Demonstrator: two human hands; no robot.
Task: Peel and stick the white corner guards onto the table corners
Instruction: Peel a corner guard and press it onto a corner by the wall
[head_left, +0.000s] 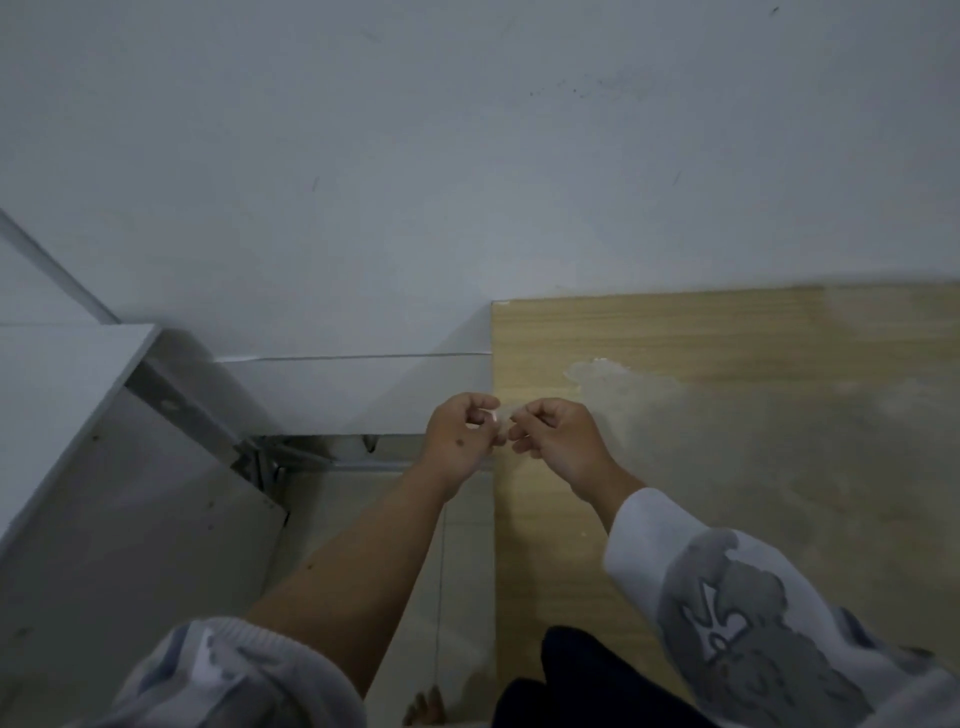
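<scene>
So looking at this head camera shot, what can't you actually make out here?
- Corner guard: tiny and blurred between left hand and right hand; whether its backing is off cannot be told.
- Wooden table: right side and near end cut off by the frame; only the far left corner shows.
- Guard on that corner: too small to tell.

No legible text, apparently.

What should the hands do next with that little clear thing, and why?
Probably finish peeling. Both the left hand and the right hand pinch the small corner guard between them, above the wooden table's left edge, and it isn't on any corner yet. The far corner looks nearest.
</scene>
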